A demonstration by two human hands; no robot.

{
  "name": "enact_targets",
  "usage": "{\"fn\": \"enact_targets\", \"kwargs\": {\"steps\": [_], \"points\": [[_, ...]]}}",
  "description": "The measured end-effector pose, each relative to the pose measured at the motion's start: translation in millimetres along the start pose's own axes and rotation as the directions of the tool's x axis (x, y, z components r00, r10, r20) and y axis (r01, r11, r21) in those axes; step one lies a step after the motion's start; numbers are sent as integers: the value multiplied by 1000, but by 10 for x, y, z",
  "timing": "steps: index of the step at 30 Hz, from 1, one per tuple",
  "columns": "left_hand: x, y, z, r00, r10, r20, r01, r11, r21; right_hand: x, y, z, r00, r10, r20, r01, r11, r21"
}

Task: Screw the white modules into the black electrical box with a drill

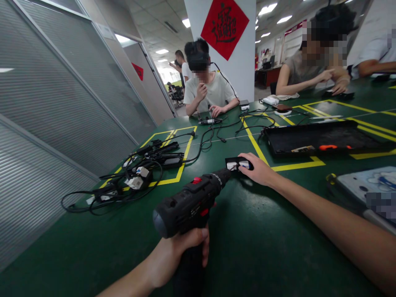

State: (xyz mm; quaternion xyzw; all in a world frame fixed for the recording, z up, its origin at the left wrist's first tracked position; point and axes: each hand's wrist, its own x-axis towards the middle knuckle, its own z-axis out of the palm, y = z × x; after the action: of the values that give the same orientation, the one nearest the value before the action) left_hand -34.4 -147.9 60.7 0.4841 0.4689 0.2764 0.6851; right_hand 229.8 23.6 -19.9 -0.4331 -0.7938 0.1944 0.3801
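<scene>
A black cordless drill with red buttons fills the near middle of the view. My left hand is wrapped round its grip from below. The drill's chuck points forward, and its thin bit reaches to a small black case with white parts inside. Whether the bit touches the case cannot be made out. On the green table, my right hand grips this case at its right end, fingers over the top and thumb at the near side.
Black cables and adapters lie in a heap at the left. Behind my right hand is a black tray holding an orange-handled item. A pale case lies at the right edge. Two co-workers sit across the table, with more cables between.
</scene>
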Motion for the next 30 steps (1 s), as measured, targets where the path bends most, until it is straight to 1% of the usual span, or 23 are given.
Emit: {"fn": "enact_targets", "kwargs": {"steps": [6, 15, 20, 30], "points": [[4, 0, 1, 1000, 10, 9, -10, 1000, -18, 1, 11, 16, 999, -27, -21, 27, 1000, -10], [-18, 19, 4, 1000, 18, -1, -18, 1000, -7, 9, 16, 3, 1000, -3, -6, 3, 1000, -10], [-17, 6, -1, 1000, 0, -9, 0, 1000, -14, 15, 26, 10, 1000, -6, -10, 6, 1000, -8], [-1, 16, 12, 1000, 0, 4, 0, 1000, -14, 8, -5, -16, 1000, -4, -1, 4, 1000, 6]]}}
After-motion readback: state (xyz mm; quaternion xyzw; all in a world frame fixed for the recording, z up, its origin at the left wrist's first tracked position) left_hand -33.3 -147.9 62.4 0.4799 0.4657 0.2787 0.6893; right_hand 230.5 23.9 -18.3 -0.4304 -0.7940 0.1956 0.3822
